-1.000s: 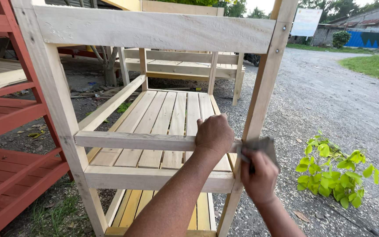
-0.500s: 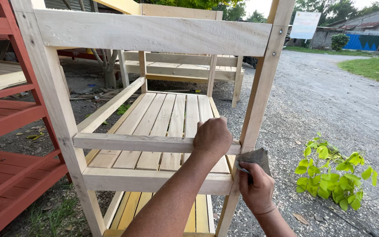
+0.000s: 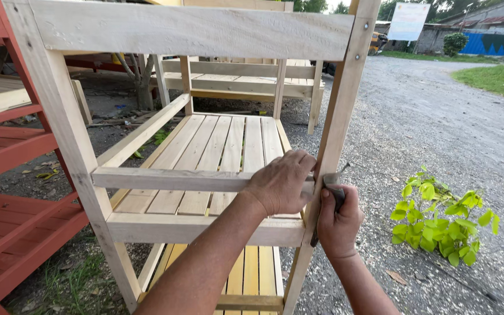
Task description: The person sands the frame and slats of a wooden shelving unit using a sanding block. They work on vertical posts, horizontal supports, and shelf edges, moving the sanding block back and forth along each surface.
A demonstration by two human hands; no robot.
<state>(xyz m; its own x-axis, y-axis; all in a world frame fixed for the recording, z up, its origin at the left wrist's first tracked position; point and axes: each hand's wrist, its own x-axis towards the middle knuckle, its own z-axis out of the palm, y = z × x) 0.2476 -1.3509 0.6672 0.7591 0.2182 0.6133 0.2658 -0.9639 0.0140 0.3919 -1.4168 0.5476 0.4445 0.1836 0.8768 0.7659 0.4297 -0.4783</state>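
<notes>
An unpainted wooden shelf frame (image 3: 182, 29) with slatted shelves stands in front of me. My left hand (image 3: 281, 182) grips the right end of its thin front rail (image 3: 164, 179), next to the right upright post (image 3: 336, 125). My right hand (image 3: 338, 220) is closed around a folded piece of grey sandpaper (image 3: 335, 182) and presses it against the outer edge of that post, just below rail height. The two hands are on either side of the post.
A red-painted wooden shelf unit (image 3: 7, 175) stands at the left. Another bare wooden frame (image 3: 234, 76) is behind. A small leafy green plant (image 3: 444, 216) grows from the gravel ground (image 3: 438, 134) at the right. Grass and buildings lie far back.
My right hand has slid down and in along the post, so the sandpaper is now mostly hidden in my fist. My left hand stays on the rail.
</notes>
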